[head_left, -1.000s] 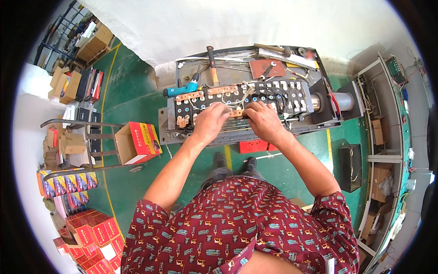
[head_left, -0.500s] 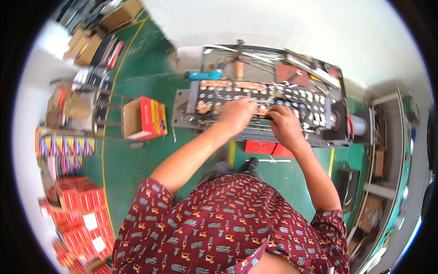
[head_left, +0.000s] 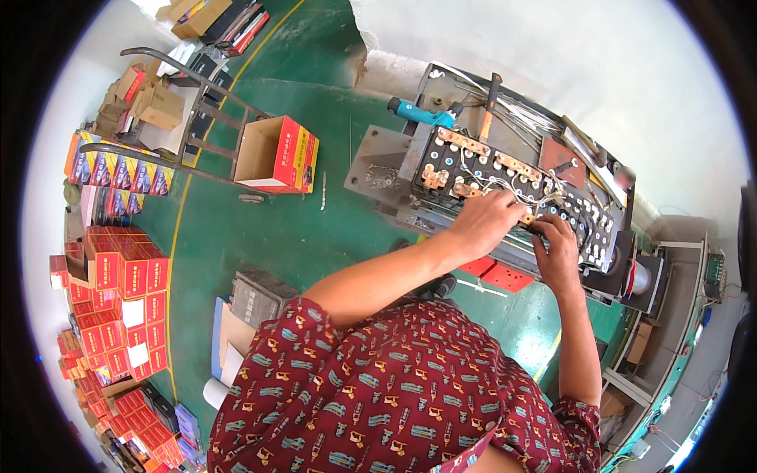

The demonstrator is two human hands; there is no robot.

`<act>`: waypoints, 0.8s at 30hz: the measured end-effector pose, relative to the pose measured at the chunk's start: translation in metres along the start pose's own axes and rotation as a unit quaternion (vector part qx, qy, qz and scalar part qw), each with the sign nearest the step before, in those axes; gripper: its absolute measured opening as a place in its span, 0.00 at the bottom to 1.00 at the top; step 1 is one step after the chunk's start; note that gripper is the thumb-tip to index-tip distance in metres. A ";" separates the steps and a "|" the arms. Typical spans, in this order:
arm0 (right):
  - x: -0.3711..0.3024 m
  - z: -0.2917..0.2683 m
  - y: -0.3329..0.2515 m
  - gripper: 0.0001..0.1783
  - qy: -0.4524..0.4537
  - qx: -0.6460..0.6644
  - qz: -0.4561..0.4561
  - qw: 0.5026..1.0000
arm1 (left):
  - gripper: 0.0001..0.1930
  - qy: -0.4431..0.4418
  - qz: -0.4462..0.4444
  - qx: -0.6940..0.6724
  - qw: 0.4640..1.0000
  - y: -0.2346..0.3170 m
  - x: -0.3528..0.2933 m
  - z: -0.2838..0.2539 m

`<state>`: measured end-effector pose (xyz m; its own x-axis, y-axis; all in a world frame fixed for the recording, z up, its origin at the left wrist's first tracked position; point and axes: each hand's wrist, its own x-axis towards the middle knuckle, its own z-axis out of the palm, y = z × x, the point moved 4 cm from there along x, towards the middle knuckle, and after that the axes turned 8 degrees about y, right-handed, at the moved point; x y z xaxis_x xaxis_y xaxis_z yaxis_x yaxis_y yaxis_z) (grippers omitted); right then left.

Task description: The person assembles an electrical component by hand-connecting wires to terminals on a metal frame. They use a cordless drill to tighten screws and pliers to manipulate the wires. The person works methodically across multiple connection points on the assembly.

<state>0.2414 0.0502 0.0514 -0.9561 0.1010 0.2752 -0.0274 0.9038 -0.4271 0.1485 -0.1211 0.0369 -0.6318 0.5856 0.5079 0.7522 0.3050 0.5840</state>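
A long battery pack (head_left: pixel 599 223) with a black top and rows of round terminals lies in a metal frame. Copper busbars (head_left: pixel 516 167) and thin white wires (head_left: pixel 473 162) run across it. Between my hands a short copper strip (head_left: pixel 527 218) shows at the pack's near edge. My left hand (head_left: pixel 487 224) comes from the left, fingers bent and pinched at the strip's far side. My right hand (head_left: pixel 558 251) curls its fingers and thumb at the strip's other end. My fingers partly cover the strip, so the exact grip is hidden.
Behind the pack lie a teal power tool (head_left: pixel 426 113), an orange-handled hammer (head_left: pixel 490 106) and a reddish-brown plate (head_left: pixel 561 160). An open red carton (head_left: pixel 290 156) stands on a hand cart (head_left: pixel 217 142) at left. Red boxes (head_left: pixel 126 272) are stacked far left; shelving (head_left: pixel 658 331) is at right.
The view has swung, so the bench sits tilted and farther right. Both hands stay at the pack's near edge, closer together, with the copper strip between them.
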 end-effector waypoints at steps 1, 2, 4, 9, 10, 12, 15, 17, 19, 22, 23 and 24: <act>0.000 0.000 0.000 0.13 0.001 0.000 0.001 1.000 | 0.07 0.030 0.000 -0.050 0.998 -0.001 -0.010 -0.013; 0.000 -0.001 -0.001 0.13 0.002 0.001 0.002 1.000 | 0.09 0.082 0.013 -0.105 0.991 -0.008 -0.025 -0.032; 0.002 -0.002 -0.007 0.13 -0.004 -0.004 0.009 1.000 | 0.08 0.096 -0.075 -0.135 0.983 -0.047 -0.069 -0.055; 0.004 -0.001 -0.009 0.12 0.010 0.005 0.004 1.000 | 0.08 0.175 -0.341 0.029 0.923 -0.196 -0.180 -0.071; 0.006 -0.001 -0.009 0.12 0.007 0.004 0.005 1.000 | 0.08 0.163 -0.372 0.050 0.912 -0.219 -0.193 -0.068; 0.007 0.000 -0.012 0.12 0.003 -0.001 0.012 1.000 | 0.10 0.155 -0.405 0.072 0.898 -0.241 -0.198 -0.064; 0.007 0.001 -0.011 0.12 0.004 -0.009 0.020 1.000 | 0.11 0.158 -0.413 0.091 0.892 -0.250 -0.190 -0.055; 0.008 0.001 -0.014 0.11 0.004 -0.014 0.022 1.000 | 0.12 0.145 -0.413 0.125 0.891 -0.252 -0.186 -0.050; 0.009 0.002 -0.014 0.11 0.002 -0.022 0.028 0.999 | 0.12 0.142 -0.417 0.132 0.888 -0.255 -0.186 -0.047; 0.010 0.003 -0.015 0.10 0.007 -0.029 0.030 0.999 | 0.12 0.144 -0.417 0.126 0.889 -0.261 -0.188 -0.044; 0.010 0.003 -0.015 0.10 0.006 -0.028 0.034 0.999 | 0.12 0.146 -0.416 0.121 0.889 -0.262 -0.189 -0.044; 0.010 0.004 -0.015 0.10 0.004 -0.027 0.037 0.999 | 0.12 0.155 -0.404 0.122 0.893 -0.262 -0.189 -0.044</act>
<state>0.2309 0.0360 0.0577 -0.9523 0.1712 0.2525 0.0586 0.9149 -0.3994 0.0626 -0.3449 -0.1846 -0.9800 -0.1239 0.1554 0.0217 0.7106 0.7032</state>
